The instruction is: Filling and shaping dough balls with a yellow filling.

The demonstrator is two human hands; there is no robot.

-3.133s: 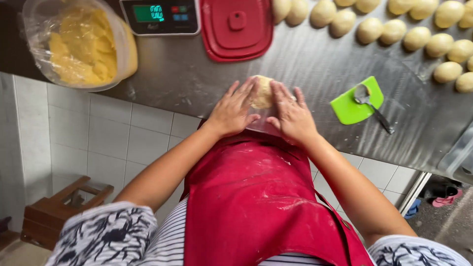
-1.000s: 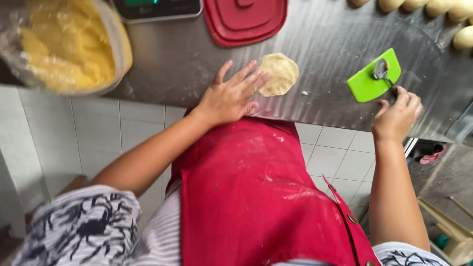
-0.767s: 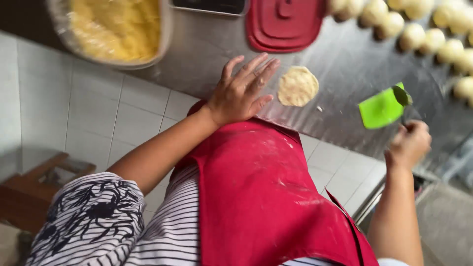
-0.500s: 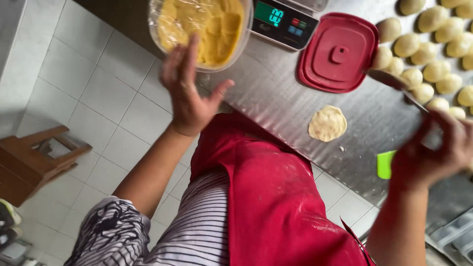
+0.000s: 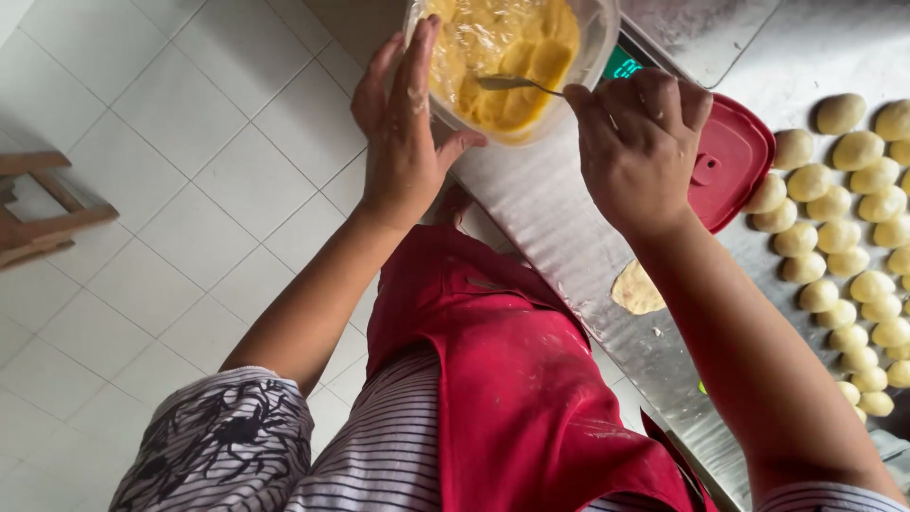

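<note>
Head view, looking down past a red apron point(image 5: 512, 379) and striped sleeves.

Left hand point(image 5: 403, 123): at 11 o'clock. Palm and straight fingers lie flat against the near wall of the clear plastic tub point(image 5: 592, 52), thumb hooked toward 3 o'clock under its rim; fingers open, steadying and not clenched.

Clear plastic tub: at 12 o'clock, on the edge of the steel counter point(image 5: 559, 228). Holds yellow paste point(image 5: 512, 57), lumpy and glossy.

Right hand point(image 5: 640, 142): at 1 o'clock, just beside the tub. Fingers curled closed around the handle of a metal spoon point(image 5: 507, 83).

Metal spoon: bowl pointing toward 9 o'clock, resting in the yellow paste inside the tub.

Flattened dough disc point(image 5: 635, 289): at 3 o'clock from frame centre, lying on the counter, partly hidden by the right forearm.

Red lid point(image 5: 735, 161): at 2 o'clock, flat on the counter, just behind the right hand.

Scale point(image 5: 623, 66): green display showing between tub and lid.

Dough balls point(image 5: 853, 246): rows at 3 o'clock along the right edge.

Wooden stool point(image 5: 43, 204): at 9 o'clock, on white floor tiles.
</note>
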